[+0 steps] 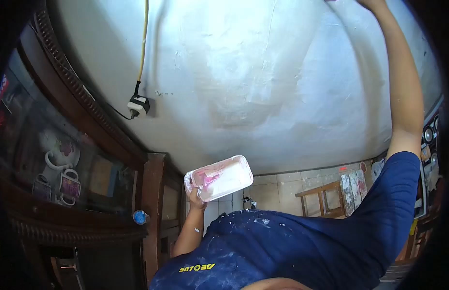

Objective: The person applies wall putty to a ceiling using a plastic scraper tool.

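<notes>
Fingers of your left hand (196, 198) are curled closed on a corner of the shallow white tray (229, 178), which is smeared pink inside and sits just above your blue shirt (292, 241), before the pale wall (244, 63). Your right arm (405, 87) reaches up along the wall; its hand (371, 3) is mostly cut off, so you cannot tell how open its fingers are.
</notes>
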The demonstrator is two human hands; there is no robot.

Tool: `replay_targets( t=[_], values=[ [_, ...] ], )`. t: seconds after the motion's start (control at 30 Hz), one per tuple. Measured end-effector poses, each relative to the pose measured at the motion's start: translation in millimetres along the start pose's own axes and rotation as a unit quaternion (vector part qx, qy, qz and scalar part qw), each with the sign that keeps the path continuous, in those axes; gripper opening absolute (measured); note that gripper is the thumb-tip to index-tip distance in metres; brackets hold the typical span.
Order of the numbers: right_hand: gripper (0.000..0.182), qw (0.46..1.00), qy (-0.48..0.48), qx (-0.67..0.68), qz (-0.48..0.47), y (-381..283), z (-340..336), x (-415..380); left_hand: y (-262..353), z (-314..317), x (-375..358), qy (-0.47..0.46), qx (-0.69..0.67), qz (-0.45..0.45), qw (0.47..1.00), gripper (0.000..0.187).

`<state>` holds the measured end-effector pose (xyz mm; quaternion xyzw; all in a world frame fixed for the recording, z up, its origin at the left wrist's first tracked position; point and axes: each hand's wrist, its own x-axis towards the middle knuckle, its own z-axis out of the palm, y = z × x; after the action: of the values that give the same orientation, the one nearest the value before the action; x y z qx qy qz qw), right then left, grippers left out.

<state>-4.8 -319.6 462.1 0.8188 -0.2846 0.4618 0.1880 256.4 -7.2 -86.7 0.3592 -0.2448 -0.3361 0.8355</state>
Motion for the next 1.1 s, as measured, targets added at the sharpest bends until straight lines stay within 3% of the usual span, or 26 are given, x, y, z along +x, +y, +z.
replay_targets(
  t=[0.07, 0.13, 0.17, 0.2, 0.23, 0.3, 0.4, 0.47, 0.5, 0.53, 0.57, 0.6, 0.63, 0.67, 0.7, 0.73, 0.77, 0.83, 0.87, 0.9, 0.93, 0.97, 1.0, 1.03, 1.1],
  values=[
    [0.025, 0.999, -0.03, -0.015, 0.005, -1.8, 13.3, -20.0, -2.9, -9.1, -3.4, 0.004, -0.043, -0.024, 0.999, 0.047],
    [0.031, 0.982, -0.047, 0.178, -0.035, -2.2, 77.2, -76.8, -6.5, -17.1, -5.2, 0.035, -0.008, -0.02, 0.999, 0.051],
    [0.028, 0.943, -0.206, 0.255, 0.053, -23.5, 101.4, -115.9, -7.3, -20.0, -4.9, 0.057, 0.026, -0.01, 0.998, 0.056],
    [0.029, 0.937, -0.256, 0.237, 0.009, -7.4, 162.1, -163.1, -2.4, -19.0, -3.9, 0.035, -0.005, -0.001, 0.999, 0.046],
    [0.027, 0.956, -0.261, 0.122, -0.045, -59.6, 162.1, -198.9, -3.0, -24.1, -6.9, 0.042, -0.008, -0.005, 0.999, 0.046],
    [0.026, 0.922, -0.376, 0.082, -0.047, -80.2, 215.3, -262.2, -6.5, -33.0, -7.3, 0.032, -0.01, -0.009, 0.999, 0.044],
    [0.028, 0.926, -0.363, 0.078, -0.062, -73.0, 271.3, -287.3, -6.2, -34.3, -4.0, 0.031, -0.017, 0.006, 0.999, 0.046],
    [0.029, 0.952, -0.298, 0.056, -0.045, -75.8, 240.4, -233.8, -6.4, -40.2, -7.4, 0.016, -0.028, 0.009, 0.999, 0.048],
    [0.029, 0.948, -0.315, 0.056, -0.005, -81.2, 208.6, -193.8, -9.3, -45.2, -8.4, 0.031, -0.023, 0.003, 0.999, 0.049],
    [0.029, 0.974, -0.211, 0.034, -0.071, -63.1, 197.3, -162.0, -9.9, -48.1, -9.1, 0.045, -0.02, -0.002, 0.999, 0.051],
    [0.023, 0.986, -0.14, 0.044, -0.085, -52.4, 168.7, -131.1, -7.9, -47.2, -10.8, 0.04, -0.02, -0.001, 0.999, 0.051],
    [0.024, 0.986, -0.147, 0.054, -0.057, -51.3, 136.0, -98.6, -5.7, -45.5, -11.0, 0.037, -0.031, 0.004, 0.999, 0.051],
    [0.024, 0.994, -0.056, 0.057, -0.076, -59.6, 96.7, -70.7, -3.5, -43.8, -11.7, 0.035, -0.042, 0.008, 0.998, 0.051],
    [0.024, 0.993, 0.036, 0.061, -0.094, -67.6, 60.3, -50.5, -0.9, -41.2, -12.6, 0.034, -0.044, 0.01, 0.998, 0.051],
    [0.023, 0.98, 0.091, 0.17, -0.048, -74.0, 37.4, -39.4, 4.2, -38.2, -13.9, 0.031, -0.055, 0.01, 0.998, 0.051],
    [0.02, 0.958, 0.185, 0.183, -0.117, -81.8, 31.0, -35.0, 7.5, -38.1, -14.4, 0.028, -0.066, 0.01, 0.997, 0.051],
    [0.017, 0.987, 0.074, 0.04, -0.135, -91.3, -2.7, -41.2, 8.3, -40.0, -14.8, 0.028, -0.068, 0.009, 0.997, 0.051],
    [0.016, 0.988, 0.035, 0.15, -0.025, -122.6, 11.7, -70.6, 8.4, -44.6, -16.1, 0.024, -0.073, 0.012, 0.997, 0.05],
    [0.022, 0.979, -0.056, -0.097, -0.169, -29.5, 71.0, -76.6, 5.4, -51.8, -15.2, 0.034, -0.015, 0.006, 0.999, 0.061],
    [0.018, 0.958, -0.127, 0.218, -0.139, 5.4, 147.7, -114.4, 4.7, -54.0, -17.1, 0.034, -0.018, 0.01, 0.999, 0.061],
    [0.02, 0.961, -0.219, 0.168, -0.028, -74.6, 143.7, -169.5, 4.2, -55.6, -18.5, 0.063, -0.016, 0.0, 0.998, 0.061],
    [0.024, 0.946, -0.315, 0.072, -0.029, -121.3, 147.0, -203.0, 2.7, -57.4, -19.6, 0.093, -0.016, -0.009, 0.996, 0.06],
    [0.025, 0.94, -0.329, 0.047, -0.082, -100.4, 220.1, -260.0, -2.5, -63.4, -19.6, 0.089, -0.021, 0.008, 0.996, 0.059],
    [0.019, 0.927, -0.348, 0.076, -0.118, -124.2, 234.1, -284.6, 0.2, -64.6, -20.1, 0.098, -0.025, 0.012, 0.995, 0.059],
    [0.022, 0.897, -0.426, 0.083, -0.086, -131.6, 273.4, -305.9, 3.1, -66.3, -21.6, 0.053, -0.074, 0.038, 0.995, 0.041]
  ],
)
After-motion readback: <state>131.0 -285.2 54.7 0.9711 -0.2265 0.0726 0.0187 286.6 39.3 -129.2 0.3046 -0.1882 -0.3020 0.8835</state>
